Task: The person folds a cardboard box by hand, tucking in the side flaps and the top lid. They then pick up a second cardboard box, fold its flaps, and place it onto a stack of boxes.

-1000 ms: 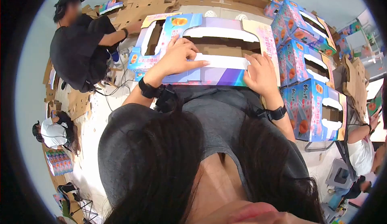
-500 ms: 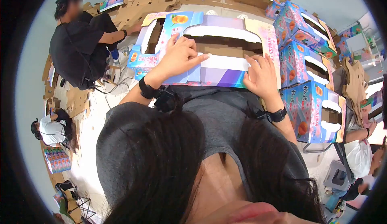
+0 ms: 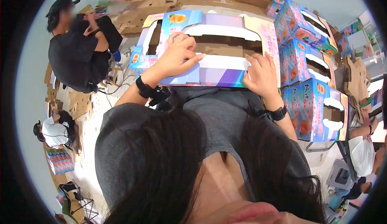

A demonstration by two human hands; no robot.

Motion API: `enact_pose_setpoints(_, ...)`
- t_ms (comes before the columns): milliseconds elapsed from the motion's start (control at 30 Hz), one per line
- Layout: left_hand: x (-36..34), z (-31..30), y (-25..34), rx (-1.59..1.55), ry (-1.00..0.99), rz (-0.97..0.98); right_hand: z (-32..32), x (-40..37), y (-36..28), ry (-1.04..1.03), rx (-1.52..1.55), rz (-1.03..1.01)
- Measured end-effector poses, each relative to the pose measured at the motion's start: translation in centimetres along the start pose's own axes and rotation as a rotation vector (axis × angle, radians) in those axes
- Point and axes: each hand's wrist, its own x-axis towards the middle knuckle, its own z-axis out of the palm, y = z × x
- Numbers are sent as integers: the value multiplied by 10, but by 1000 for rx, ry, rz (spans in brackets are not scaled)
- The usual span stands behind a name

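Hands (image 3: 177,57) (image 3: 262,75) — both atop carton (image 3: 225,26).

the scene is lit brightly and evenly by a diffuse light whose source is not shown. only faint, soft shadows are cast, one under the left hand (image 3: 177,54) and one under the right hand (image 3: 262,73) on the printed carton (image 3: 225,78). its white strip (image 3: 223,62) is rendered almost blown out, though no hard glare is seen. strong fisheye distortion is present: straight edges are bowed toward the rim, and the round picture is closed in by a black vignette. the dark hair (image 3: 161,171) close to the lens is softened, and a bystander's face is blurred.
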Motion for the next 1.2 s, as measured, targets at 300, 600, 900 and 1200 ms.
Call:
enact_pose_setpoints(300, -2, -18, -29, -298, 152, -145, 9, -1, 10, -49, 21, 44)
enact_pose_setpoints(600, -6, -10, -33, -358, 188, -136, 5, 3, 3, -44, 34, 55)
enact_pose_setpoints(900, -5, -25, 4, -152, -131, 32, 10, 2, 7, -57, 12, 74)
enact_pose_setpoints(1200, -12, -12, 4, -71, -219, -1, 6, 3, 3, -51, 10, 60)
